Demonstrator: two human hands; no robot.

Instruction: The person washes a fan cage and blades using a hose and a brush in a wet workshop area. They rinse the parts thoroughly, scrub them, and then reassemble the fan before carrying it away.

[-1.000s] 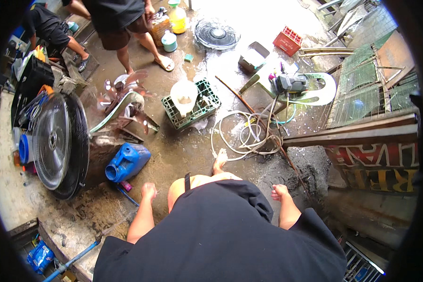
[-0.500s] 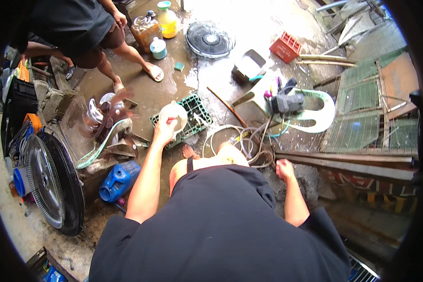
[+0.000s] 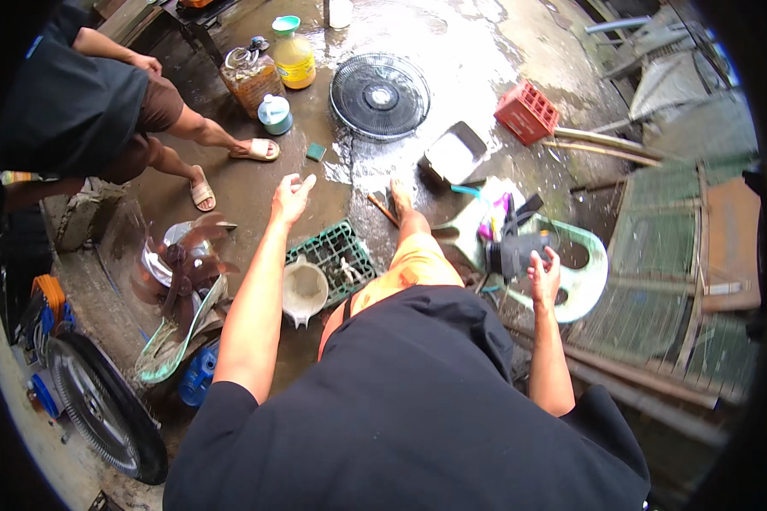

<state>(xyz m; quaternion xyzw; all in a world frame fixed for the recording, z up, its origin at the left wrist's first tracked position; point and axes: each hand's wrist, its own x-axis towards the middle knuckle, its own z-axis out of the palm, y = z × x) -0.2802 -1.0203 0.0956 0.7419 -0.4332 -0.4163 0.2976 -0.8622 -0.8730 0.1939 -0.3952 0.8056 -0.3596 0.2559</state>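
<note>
My left hand [image 3: 291, 198] reaches out over the wet floor with its fingers apart, holding nothing. The object nearest it is a small green scouring pad [image 3: 316, 152] on the floor. A whitish plastic dipper [image 3: 304, 288] lies beside the green crate [image 3: 343, 255], below my left hand. My right hand [image 3: 544, 277] is open and empty, with its fingers curved, right beside a black plastic housing [image 3: 518, 254]. That housing sits on an overturned pale green plastic chair [image 3: 595, 264], along with a purple item [image 3: 494, 220].
A round black fan grille [image 3: 381, 95] lies ahead, near a black basin [image 3: 454, 153] and a red crate [image 3: 527, 112]. Brown fan blades [image 3: 183, 260] stand at left. Another person [image 3: 81, 102] is near a yellow jug [image 3: 295, 61] and a blue-lidded tub [image 3: 274, 114].
The dipper has left my left hand and now lies by the green crate. My left hand has moved forward and opened. My right hand has risen toward the black housing, and I have stepped forward.
</note>
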